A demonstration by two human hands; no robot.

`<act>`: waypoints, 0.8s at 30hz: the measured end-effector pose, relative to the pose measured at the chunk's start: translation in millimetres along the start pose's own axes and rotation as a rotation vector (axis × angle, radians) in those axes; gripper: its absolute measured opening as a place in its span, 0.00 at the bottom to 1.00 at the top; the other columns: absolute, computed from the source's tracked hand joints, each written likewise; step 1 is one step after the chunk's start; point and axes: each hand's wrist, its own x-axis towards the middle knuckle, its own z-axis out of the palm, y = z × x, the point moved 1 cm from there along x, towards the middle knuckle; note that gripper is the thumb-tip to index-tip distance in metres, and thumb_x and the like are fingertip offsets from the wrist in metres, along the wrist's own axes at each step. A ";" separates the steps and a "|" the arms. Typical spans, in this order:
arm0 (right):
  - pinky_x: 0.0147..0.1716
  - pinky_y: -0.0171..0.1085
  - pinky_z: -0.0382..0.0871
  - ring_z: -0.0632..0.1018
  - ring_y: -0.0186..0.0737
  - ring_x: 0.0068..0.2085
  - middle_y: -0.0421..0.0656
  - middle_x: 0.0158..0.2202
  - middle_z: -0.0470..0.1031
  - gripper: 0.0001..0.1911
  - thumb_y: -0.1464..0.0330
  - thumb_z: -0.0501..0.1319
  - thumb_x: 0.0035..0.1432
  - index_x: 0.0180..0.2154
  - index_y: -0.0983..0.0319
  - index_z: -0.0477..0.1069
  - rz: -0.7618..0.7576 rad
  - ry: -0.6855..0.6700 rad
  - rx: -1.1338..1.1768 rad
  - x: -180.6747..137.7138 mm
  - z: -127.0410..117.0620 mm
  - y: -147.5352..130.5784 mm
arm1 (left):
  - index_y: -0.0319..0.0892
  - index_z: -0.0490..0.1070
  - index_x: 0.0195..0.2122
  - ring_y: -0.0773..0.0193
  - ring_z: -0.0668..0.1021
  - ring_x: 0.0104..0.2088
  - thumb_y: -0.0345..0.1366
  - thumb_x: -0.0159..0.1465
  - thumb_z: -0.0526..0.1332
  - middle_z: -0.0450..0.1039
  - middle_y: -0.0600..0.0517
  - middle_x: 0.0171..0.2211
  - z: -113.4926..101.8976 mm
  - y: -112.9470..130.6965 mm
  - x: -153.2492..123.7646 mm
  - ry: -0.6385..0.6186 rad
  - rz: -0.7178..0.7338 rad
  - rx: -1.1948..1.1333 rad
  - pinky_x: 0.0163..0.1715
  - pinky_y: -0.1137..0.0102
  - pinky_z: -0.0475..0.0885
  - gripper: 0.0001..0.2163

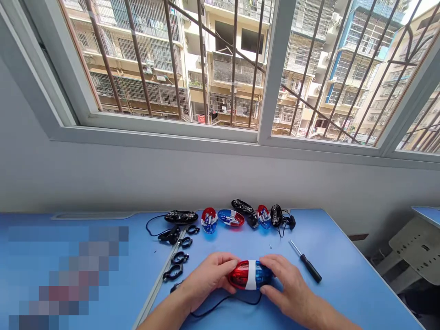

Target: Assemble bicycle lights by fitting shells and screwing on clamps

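Note:
Both of my hands hold one oval lamp [250, 274] with a red half, a white band and a blue half, low over the blue table [343, 293]. My left hand [206, 277] wraps its fingers round the red end. My right hand [287, 286] closes on the blue end. A thin black cable [220, 305] runs from under the lamp toward my left wrist.
Further back lie a black base plate [181, 216], several more red-and-blue lamp shells [230, 218], black parts with wires [276, 214] and black clamp rings [179, 257]. A black-handled screwdriver [305, 262] rests to the right. A wall and barred window rise behind the table.

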 end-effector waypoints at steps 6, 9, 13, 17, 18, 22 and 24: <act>0.43 0.43 0.73 0.76 0.47 0.46 0.49 0.48 0.76 0.22 0.74 0.63 0.52 0.51 0.61 0.69 0.177 -0.123 0.024 4.9 -6.0 -4.5 | 0.36 0.77 0.30 0.63 0.73 0.28 0.51 0.50 0.69 0.74 0.51 0.26 -0.5 1.6 -0.8 -0.014 0.004 0.021 0.27 0.71 0.69 0.20; 0.44 0.44 0.72 0.77 0.49 0.46 0.49 0.49 0.76 0.25 0.72 0.64 0.52 0.53 0.61 0.68 0.272 -0.161 0.024 4.4 -6.1 -4.1 | 0.37 0.76 0.28 0.63 0.73 0.28 0.51 0.51 0.69 0.74 0.52 0.26 -1.3 0.7 -1.2 -0.028 0.009 0.025 0.27 0.71 0.69 0.19; 0.42 0.43 0.73 0.77 0.50 0.46 0.51 0.52 0.74 0.27 0.70 0.65 0.51 0.55 0.62 0.68 0.382 -0.146 0.028 3.0 -4.3 -2.2 | 0.37 0.76 0.31 0.61 0.74 0.30 0.51 0.50 0.69 0.75 0.51 0.28 -2.5 -1.2 -0.9 -0.026 -0.007 0.014 0.28 0.70 0.70 0.19; 0.38 0.41 0.73 0.77 0.45 0.39 0.48 0.45 0.78 0.22 0.70 0.66 0.51 0.50 0.61 0.72 0.362 -0.157 0.053 5.9 -3.4 -2.9 | 0.37 0.76 0.34 0.60 0.75 0.32 0.49 0.51 0.69 0.76 0.50 0.31 -1.6 0.0 -1.3 -0.025 0.006 0.034 0.29 0.70 0.70 0.19; 0.36 0.40 0.73 0.77 0.45 0.37 0.47 0.42 0.78 0.21 0.70 0.66 0.50 0.49 0.61 0.73 0.351 -0.156 0.053 6.8 -3.1 -2.9 | 0.38 0.76 0.35 0.60 0.75 0.33 0.48 0.51 0.69 0.77 0.50 0.32 -1.2 0.3 -1.4 -0.028 0.010 0.045 0.29 0.70 0.71 0.19; 0.34 0.38 0.72 0.76 0.43 0.35 0.46 0.40 0.78 0.22 0.70 0.67 0.48 0.48 0.60 0.73 0.368 -0.142 0.118 8.5 -2.2 -2.0 | 0.37 0.76 0.36 0.58 0.76 0.34 0.46 0.51 0.69 0.77 0.49 0.32 -0.1 0.0 -2.3 -0.022 0.016 0.067 0.30 0.69 0.71 0.18; 0.33 0.37 0.71 0.75 0.41 0.34 0.44 0.39 0.77 0.22 0.70 0.67 0.47 0.47 0.60 0.73 0.430 -0.136 0.197 8.6 -2.4 -1.2 | 0.37 0.76 0.35 0.57 0.76 0.34 0.46 0.51 0.69 0.78 0.48 0.33 0.1 -0.1 -2.7 -0.009 0.016 0.061 0.31 0.68 0.71 0.18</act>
